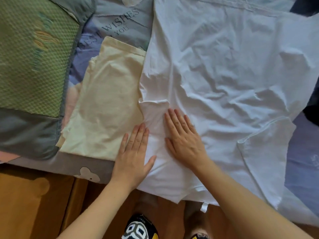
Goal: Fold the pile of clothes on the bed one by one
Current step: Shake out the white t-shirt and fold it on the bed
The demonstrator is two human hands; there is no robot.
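Head view: you look down on a white T-shirt (224,80) spread across the bed (103,166), with both your hands at its near left edge.
Landmark: every place below is given from the white T-shirt.
White T-shirt: it lies flat and creased, its long axis running away from you, collar end apparently toward you, since a loop tag hangs at the near edge; its far hem runs toward the top of the view.
Left sleeve (153,111): already turned inward onto the body of the shirt, bunched between your two hands.
Left hand (133,156): flat, fingers straight, palm down on the shirt's left edge, partly over the neighbouring cloth; no grip closed on anything.
Right hand (183,138): flat, fingers spread, pressing the shirt just right of the folded sleeve; it holds nothing either.
Cream garment (107,100): folded, touching the shirt's left edge.
Green pillow (34,54): well left of the shirt, beyond the cream garment.
Right sleeve (264,157): lies open on the shirt's right side, near your right forearm, well apart from your left hand.
Deciding relation: the unfolded side lies to the right of both hands, so your right hand is the nearer one.
Likely next step: reach right and bring that side in parallel to the long axis.
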